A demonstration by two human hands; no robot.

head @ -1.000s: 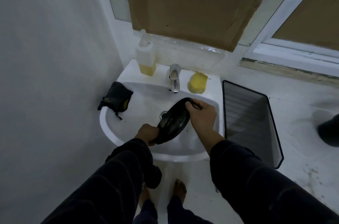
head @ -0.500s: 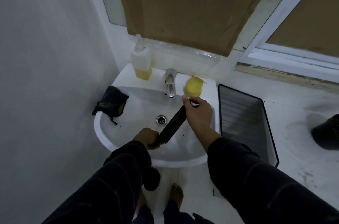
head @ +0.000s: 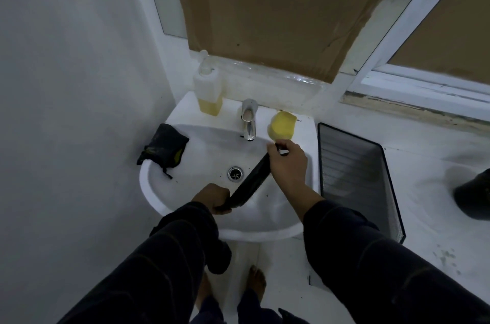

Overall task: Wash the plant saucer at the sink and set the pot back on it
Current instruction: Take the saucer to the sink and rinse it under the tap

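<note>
A black plant saucer is held on edge over the basin of the white sink, so only its thin rim shows. My left hand grips its near end and my right hand grips its far end. The chrome tap stands behind the saucer with no water visibly running. The drain lies just left of the saucer. A dark rounded shape that may be the pot sits on the floor at the far right edge.
A soap bottle with yellow liquid and a yellow sponge stand on the sink's back ledge. A black cloth drapes over the left rim. A black mesh basket leans right of the sink. My bare feet are below.
The saucer has turned from showing its inside face to standing on edge. My right hand has moved back toward the sponge, and the view has tilted up a little.
</note>
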